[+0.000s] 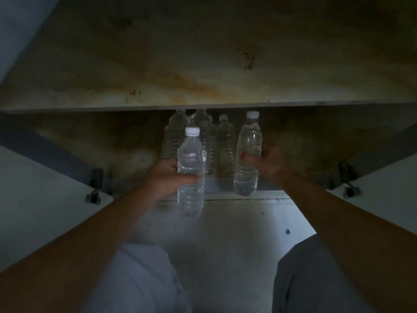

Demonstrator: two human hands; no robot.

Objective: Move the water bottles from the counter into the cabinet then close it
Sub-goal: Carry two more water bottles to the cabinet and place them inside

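I look into a dark, open lower cabinet (316, 136). My left hand (165, 179) grips a clear water bottle (191, 168) with a white cap, held upright in front of the cabinet's front edge. My right hand (268, 162) grips a second clear bottle (248, 154) with a white cap, upright, its base at the cabinet's threshold. Several more water bottles (223, 145) stand in a cluster deeper inside on the cabinet floor, behind the two held ones.
A stained shelf (203, 64) spans the cabinet above the bottles. Both doors stand swung open, the left door (40, 199) and the right door (388, 190), with hinges (96, 184) at the frame. My knees in grey cloth (140, 279) are on the pale floor.
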